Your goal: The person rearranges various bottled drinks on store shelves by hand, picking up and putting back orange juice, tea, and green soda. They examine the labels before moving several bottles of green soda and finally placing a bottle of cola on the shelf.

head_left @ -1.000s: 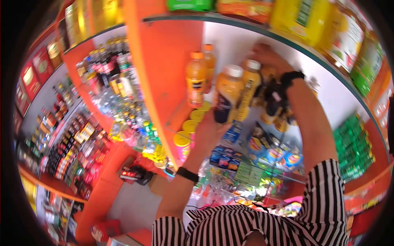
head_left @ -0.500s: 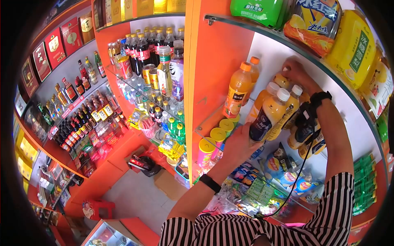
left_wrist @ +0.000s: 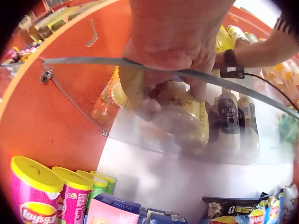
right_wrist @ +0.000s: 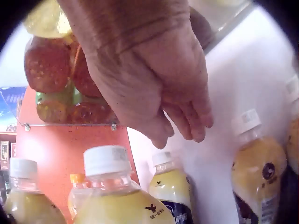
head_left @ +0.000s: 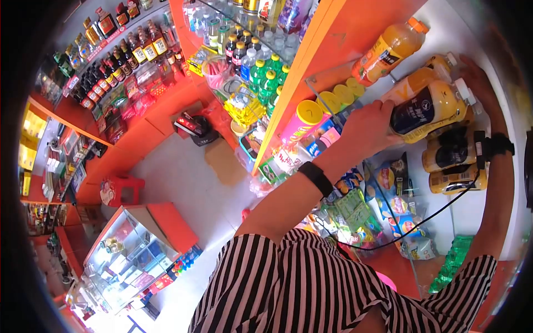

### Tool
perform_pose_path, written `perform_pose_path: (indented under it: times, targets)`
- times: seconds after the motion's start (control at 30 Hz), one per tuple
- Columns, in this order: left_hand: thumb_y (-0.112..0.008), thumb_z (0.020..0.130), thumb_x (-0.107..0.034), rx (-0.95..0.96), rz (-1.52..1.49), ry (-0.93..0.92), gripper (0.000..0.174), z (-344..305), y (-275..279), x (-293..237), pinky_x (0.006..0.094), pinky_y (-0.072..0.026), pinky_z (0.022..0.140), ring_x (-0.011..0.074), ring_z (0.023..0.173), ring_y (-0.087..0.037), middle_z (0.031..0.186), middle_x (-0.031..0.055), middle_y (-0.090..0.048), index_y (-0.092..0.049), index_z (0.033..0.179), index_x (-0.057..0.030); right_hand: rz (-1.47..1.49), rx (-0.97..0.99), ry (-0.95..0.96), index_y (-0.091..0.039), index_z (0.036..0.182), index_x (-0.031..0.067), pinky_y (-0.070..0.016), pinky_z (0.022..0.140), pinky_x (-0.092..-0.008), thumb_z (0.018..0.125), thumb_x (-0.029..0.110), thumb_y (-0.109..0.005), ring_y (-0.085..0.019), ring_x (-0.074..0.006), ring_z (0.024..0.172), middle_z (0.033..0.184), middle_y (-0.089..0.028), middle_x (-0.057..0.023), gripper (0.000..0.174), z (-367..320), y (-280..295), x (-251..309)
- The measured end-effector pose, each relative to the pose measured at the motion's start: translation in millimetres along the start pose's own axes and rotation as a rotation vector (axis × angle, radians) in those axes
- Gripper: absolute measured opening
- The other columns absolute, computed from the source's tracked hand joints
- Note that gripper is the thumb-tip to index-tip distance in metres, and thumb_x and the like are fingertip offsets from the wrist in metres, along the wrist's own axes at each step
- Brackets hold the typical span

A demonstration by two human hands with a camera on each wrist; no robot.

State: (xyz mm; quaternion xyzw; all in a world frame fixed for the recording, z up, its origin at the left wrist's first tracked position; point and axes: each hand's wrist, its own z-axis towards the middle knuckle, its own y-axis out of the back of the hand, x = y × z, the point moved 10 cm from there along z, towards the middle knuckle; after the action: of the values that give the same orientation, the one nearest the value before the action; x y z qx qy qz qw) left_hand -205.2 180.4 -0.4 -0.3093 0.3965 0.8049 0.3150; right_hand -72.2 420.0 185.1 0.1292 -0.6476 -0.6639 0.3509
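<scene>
In the head view my left hand [head_left: 369, 130] grips the lower end of a yellow juice bottle [head_left: 427, 111] with a dark label and white cap. The left wrist view has the thumb and fingers of this hand [left_wrist: 168, 60] around the bottle's base, at the glass shelf's front edge. My right hand [head_left: 477, 80] reaches behind the bottles, partly hidden by them. In the right wrist view that hand [right_wrist: 154, 79] hangs with loosely bent fingers and nothing in them, fingertips just above a white-capped bottle [right_wrist: 170, 189]. Another white-capped bottle [right_wrist: 261, 177] stands to its right.
An orange juice bottle [head_left: 388, 53] stands by the orange partition [head_left: 316, 72]. More dark-labelled bottles [head_left: 452, 155] are beside my right wrist, with a black cable [head_left: 433, 216] hanging from it. Below are chip canisters [head_left: 302, 119] and snack bags [head_left: 388, 194]. Large drink bottles [right_wrist: 51, 65] sit on a shelf above.
The head view has swung, so the shelf and both arms appear farther right. My left hand keeps hold of the bottle's base. My right hand stays at the back, behind the bottles.
</scene>
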Motion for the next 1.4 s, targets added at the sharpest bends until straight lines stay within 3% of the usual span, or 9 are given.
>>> perform_pose_path:
  times: [0.13, 0.4, 0.43, 0.5, 0.6, 0.8, 0.93, 1.0, 1.4]
  targets:
    - [-0.076, 0.063, -0.039, 0.013, 0.017, 0.034, 0.063, 2.0, -1.9, 2.8, 0.0411, -0.0492, 0.073, 0.0336, 0.086, -0.06, 0.092, 0.0145, -0.057, -0.049, 0.108, -0.0042, -0.196, -0.104, 0.084, -0.049, 0.125, 0.0018, -0.042, 0.09, -0.0299, 0.086, 0.017, -0.054, -0.056, -0.0206, 0.104, 0.113, -0.059, -0.012, 0.043, -36.9, 31.1, 2.5]
    - [-0.076, 0.065, -0.038, 0.059, -0.02, 0.055, 0.066, 4.2, -4.7, -3.1, 0.042, -0.048, 0.079, 0.034, 0.095, -0.06, 0.102, 0.0167, -0.061, -0.05, 0.118, -0.0067, -0.684, 0.211, 0.172, -0.061, 0.107, 0.0008, -0.0415, 0.092, -0.0346, 0.083, 0.015, -0.053, -0.055, -0.033, 0.101, 0.109, -0.06, -0.0166, 0.028, -100.6, 11.4, -7.2]
    - [-0.076, 0.066, -0.038, 0.062, -0.007, 0.069, 0.067, 2.5, 0.3, -5.2, 0.0418, -0.0479, 0.079, 0.0341, 0.095, -0.06, 0.103, 0.0172, -0.061, -0.05, 0.119, -0.0062, -0.684, 0.076, 0.323, -0.062, 0.102, 0.0011, -0.0437, 0.089, -0.0367, 0.081, 0.015, -0.055, -0.057, -0.0337, 0.096, 0.101, -0.062, -0.017, 0.026, -108.1, 12.5, -2.6]
    - [-0.076, 0.066, -0.037, 0.072, 0.018, 0.065, 0.067, 3.5, -0.7, -5.9, 0.0408, -0.0481, 0.079, 0.0336, 0.094, -0.061, 0.103, 0.0176, -0.061, -0.05, 0.12, -0.0052, -0.349, 0.164, 0.166, -0.062, 0.091, 0.0, -0.0472, 0.077, -0.0399, 0.076, 0.018, -0.059, -0.059, -0.0345, 0.083, 0.086, -0.062, -0.0181, 0.023, -104.4, 1.9, -8.9]
    - [-0.076, 0.066, -0.035, 0.039, 0.037, 0.044, 0.065, 3.5, -1.7, -4.9, 0.0392, -0.0485, 0.078, 0.0324, 0.092, -0.062, 0.101, 0.0167, -0.062, -0.05, 0.118, -0.0046, -0.425, 0.127, 0.211, -0.065, 0.092, 0.0008, -0.0473, 0.078, -0.0407, 0.075, 0.021, -0.061, -0.06, -0.0334, 0.086, 0.09, -0.063, -0.0184, 0.027, -107.9, -3.6, -4.8]
    - [-0.076, 0.068, -0.032, 0.063, 0.059, 0.053, 0.062, 4.7, -8.4, 0.0, 0.0367, -0.0488, 0.077, 0.0297, 0.091, -0.063, 0.1, 0.0134, -0.065, -0.051, 0.117, -0.0036, -0.709, 0.157, -0.231, -0.067, 0.094, 0.003, -0.0485, 0.071, -0.0385, 0.073, 0.03, -0.063, -0.062, -0.028, 0.08, 0.083, -0.065, -0.0134, 0.034, -128.7, 12.4, -3.2]
    - [-0.076, 0.068, -0.029, 0.055, 0.06, 0.046, 0.064, 3.9, -6.4, -2.8, 0.0359, -0.049, 0.077, 0.0287, 0.093, -0.063, 0.102, 0.0133, -0.064, -0.049, 0.121, -0.0037, -0.603, 0.106, -0.212, -0.067, 0.095, 0.0028, -0.0484, 0.071, -0.0373, 0.074, 0.033, -0.063, -0.062, -0.027, 0.078, 0.083, -0.065, -0.0109, 0.037, -141.3, 16.9, -13.2]
    - [-0.076, 0.069, -0.031, 0.069, 0.042, 0.041, 0.065, 3.7, -7.8, -3.6, 0.0386, -0.0484, 0.078, 0.0314, 0.094, -0.061, 0.105, 0.0149, -0.062, -0.048, 0.12, -0.0033, -0.485, 0.025, -0.209, -0.064, 0.095, 0.0023, -0.0442, 0.084, -0.0388, 0.077, 0.029, -0.063, -0.057, -0.0295, 0.096, 0.099, -0.06, -0.0138, 0.032, -145.0, 19.5, -9.0]
    - [-0.076, 0.069, -0.029, 0.074, 0.03, 0.036, 0.06, 3.5, -9.1, -4.4, 0.0375, -0.0488, 0.075, 0.0301, 0.091, -0.063, 0.098, 0.0131, -0.065, -0.049, 0.117, -0.0046, -0.338, -0.131, -0.133, -0.061, 0.085, -0.0029, -0.0455, 0.067, -0.0341, 0.078, 0.033, -0.061, -0.058, -0.0237, 0.073, 0.08, -0.06, -0.0143, 0.037, -113.7, 16.6, 15.4]
